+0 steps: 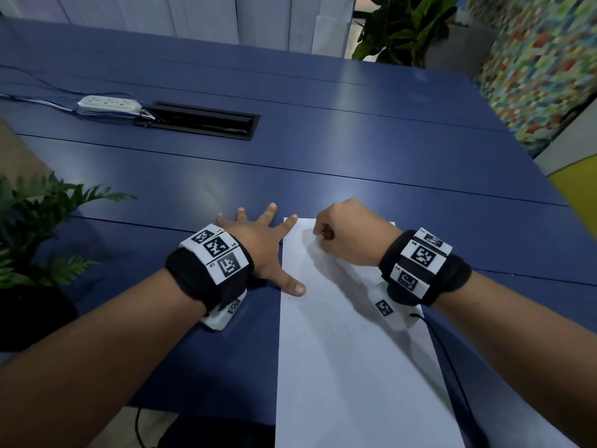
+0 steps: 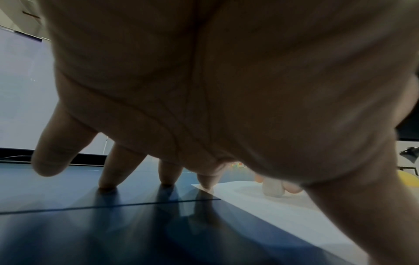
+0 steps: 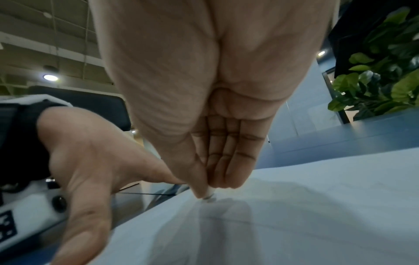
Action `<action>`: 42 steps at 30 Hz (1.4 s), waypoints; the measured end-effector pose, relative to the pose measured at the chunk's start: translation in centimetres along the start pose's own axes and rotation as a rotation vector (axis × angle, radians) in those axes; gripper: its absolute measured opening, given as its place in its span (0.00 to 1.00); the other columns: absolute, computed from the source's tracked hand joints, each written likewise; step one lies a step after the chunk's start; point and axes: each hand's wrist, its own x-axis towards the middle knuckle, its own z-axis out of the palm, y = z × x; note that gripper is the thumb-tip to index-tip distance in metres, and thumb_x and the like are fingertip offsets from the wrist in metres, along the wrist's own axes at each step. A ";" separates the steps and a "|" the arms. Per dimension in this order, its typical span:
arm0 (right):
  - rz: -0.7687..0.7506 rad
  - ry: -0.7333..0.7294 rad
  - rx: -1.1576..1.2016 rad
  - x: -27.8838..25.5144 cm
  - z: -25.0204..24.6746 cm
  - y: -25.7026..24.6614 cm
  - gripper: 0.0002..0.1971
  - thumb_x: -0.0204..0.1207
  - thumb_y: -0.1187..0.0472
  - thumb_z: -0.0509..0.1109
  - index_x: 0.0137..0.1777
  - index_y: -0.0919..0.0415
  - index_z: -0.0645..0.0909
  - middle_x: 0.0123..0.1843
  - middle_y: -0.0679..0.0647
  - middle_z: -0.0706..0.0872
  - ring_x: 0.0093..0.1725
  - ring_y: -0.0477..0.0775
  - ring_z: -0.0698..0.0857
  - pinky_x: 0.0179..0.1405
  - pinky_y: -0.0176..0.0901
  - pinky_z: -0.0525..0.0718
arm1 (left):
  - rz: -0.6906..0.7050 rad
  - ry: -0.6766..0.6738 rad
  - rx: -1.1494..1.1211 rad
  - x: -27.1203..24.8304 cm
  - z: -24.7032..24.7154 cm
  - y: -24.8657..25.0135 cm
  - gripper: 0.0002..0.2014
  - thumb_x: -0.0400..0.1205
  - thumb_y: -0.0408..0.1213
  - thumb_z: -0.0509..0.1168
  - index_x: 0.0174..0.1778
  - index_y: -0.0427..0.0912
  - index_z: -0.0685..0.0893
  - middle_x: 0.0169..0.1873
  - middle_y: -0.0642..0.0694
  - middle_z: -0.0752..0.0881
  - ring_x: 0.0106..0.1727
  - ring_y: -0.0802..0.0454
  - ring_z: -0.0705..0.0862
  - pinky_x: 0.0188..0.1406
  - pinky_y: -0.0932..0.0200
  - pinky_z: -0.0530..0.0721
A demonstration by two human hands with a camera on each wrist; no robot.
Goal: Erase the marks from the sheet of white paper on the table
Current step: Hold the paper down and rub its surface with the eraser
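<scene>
A sheet of white paper (image 1: 349, 350) lies lengthwise on the blue table (image 1: 355, 156), with faint pencil marks near its far end. My left hand (image 1: 258, 244) is spread flat, its index fingertip and thumb pressing the paper's left edge, the other fingers on the table. My right hand (image 1: 345, 234) is curled over the far end of the sheet and pinches a small white eraser (image 3: 209, 194), also seen in the left wrist view as the eraser (image 2: 273, 188), its tip down on the paper (image 3: 294, 215).
A white power strip (image 1: 109, 103) with cables and a black cable slot (image 1: 200, 119) lie at the far left of the table. A fern (image 1: 38, 227) stands at the left edge. A black cord (image 1: 452, 367) runs along the paper's right side.
</scene>
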 end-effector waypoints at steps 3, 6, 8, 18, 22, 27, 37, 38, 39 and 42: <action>-0.017 -0.043 0.005 -0.2 -0.2 0.0 0.11 0.75 0.61 0.70 0.55 0.53 0.90 0.39 0.41 0.83 0.43 0.49 0.82 0.44 0.38 0.78 | -0.003 -0.007 -0.004 -0.1 -0.1 0.1 0.73 0.54 0.89 0.68 0.86 0.72 0.28 0.90 0.56 0.29 0.91 0.25 0.41 0.83 0.15 0.48; 0.084 0.000 0.021 0.1 -0.4 1.3 0.11 0.73 0.61 0.69 0.53 0.52 0.89 0.40 0.42 0.85 0.49 0.52 0.85 0.46 0.43 0.84 | -0.004 -0.010 -0.006 -0.1 -0.2 0.1 0.73 0.55 0.88 0.68 0.86 0.72 0.28 0.90 0.56 0.29 0.91 0.25 0.41 0.83 0.15 0.47; 0.071 0.010 0.012 -0.1 -0.1 1.2 0.10 0.74 0.61 0.69 0.52 0.53 0.88 0.40 0.45 0.86 0.49 0.53 0.85 0.44 0.43 0.83 | -0.006 -0.008 -0.002 -0.2 -0.1 0.2 0.73 0.55 0.89 0.68 0.86 0.72 0.28 0.90 0.56 0.29 0.91 0.25 0.41 0.83 0.16 0.48; 0.049 0.120 0.131 -6.1 -2.1 1.1 0.06 0.79 0.55 0.73 0.54 0.49 0.88 0.39 0.41 0.88 0.40 0.44 0.84 0.45 0.41 0.84 | 0.007 -0.010 0.026 -0.3 -0.1 0.0 0.75 0.55 0.90 0.64 0.88 0.65 0.28 0.89 0.55 0.27 0.91 0.28 0.40 0.84 0.19 0.52; 0.057 -0.011 0.166 -10.3 0.6 0.4 0.06 0.82 0.53 0.69 0.55 0.45 0.85 0.47 0.39 0.88 0.42 0.40 0.86 0.47 0.40 0.85 | 0.188 0.115 0.056 -0.3 0.6 0.6 0.71 0.65 0.87 0.62 0.91 0.52 0.30 0.89 0.55 0.27 0.92 0.37 0.34 0.87 0.24 0.48; 0.092 -0.022 0.149 -12.6 2.6 1.1 0.09 0.83 0.59 0.61 0.57 0.43 0.77 0.46 0.36 0.87 0.47 0.43 0.84 0.46 0.48 0.87 | 0.282 0.124 0.054 -1.3 1.0 1.5 0.57 0.79 0.78 0.58 0.93 0.47 0.41 0.93 0.49 0.49 0.92 0.45 0.51 0.89 0.31 0.51; 0.098 0.007 0.126 -12.4 0.4 4.9 0.08 0.81 0.59 0.72 0.56 0.45 0.86 0.49 0.40 0.86 0.48 0.42 0.85 0.52 0.42 0.84 | 0.416 0.106 0.253 -7.4 0.8 2.4 0.24 0.81 0.69 0.64 0.46 0.49 0.81 0.54 0.54 0.78 0.54 0.49 0.81 0.52 0.49 0.80; 0.094 -0.005 0.121 -12.3 0.3 5.1 0.09 0.80 0.59 0.73 0.56 0.45 0.86 0.49 0.39 0.85 0.48 0.41 0.84 0.52 0.42 0.85 | 0.465 0.084 0.208 -7.6 0.9 2.4 0.23 0.80 0.68 0.66 0.48 0.49 0.84 0.55 0.56 0.79 0.55 0.49 0.82 0.54 0.48 0.83; 0.092 -0.022 0.117 -12.2 0.2 5.1 0.09 0.80 0.59 0.73 0.56 0.44 0.86 0.48 0.38 0.84 0.48 0.40 0.84 0.53 0.42 0.85 | 0.505 0.065 0.143 -7.5 0.9 2.3 0.21 0.79 0.66 0.69 0.53 0.51 0.87 0.56 0.57 0.80 0.57 0.51 0.83 0.56 0.46 0.85; 0.083 -0.032 0.120 -11.8 0.0 4.2 0.08 0.81 0.58 0.73 0.57 0.45 0.87 0.48 0.36 0.83 0.48 0.39 0.84 0.53 0.42 0.85 | 0.561 0.140 0.023 -6.1 0.3 2.0 0.26 0.77 0.61 0.75 0.71 0.60 0.82 0.67 0.62 0.79 0.68 0.55 0.80 0.63 0.46 0.84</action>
